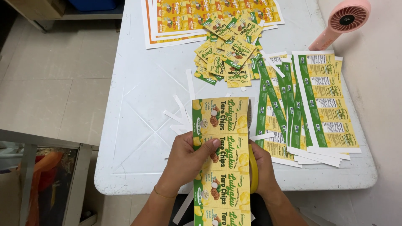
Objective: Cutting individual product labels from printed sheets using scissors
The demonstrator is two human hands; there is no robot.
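Left hand (184,161) pinches label strip (221,163); right hand (261,171) grips yellow-handled scissors (253,171) at its edge.

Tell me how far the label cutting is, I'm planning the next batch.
Done: a pile of cut labels. In hand: the left hand holds a label strip while the right hand works yellow-handled scissors. Left: uncut sheets and more strips.

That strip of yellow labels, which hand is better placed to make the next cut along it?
Probably the right hand: it already grips the yellow-handled scissors at the label strip's right edge. The left hand pinches the strip, holding it steady.
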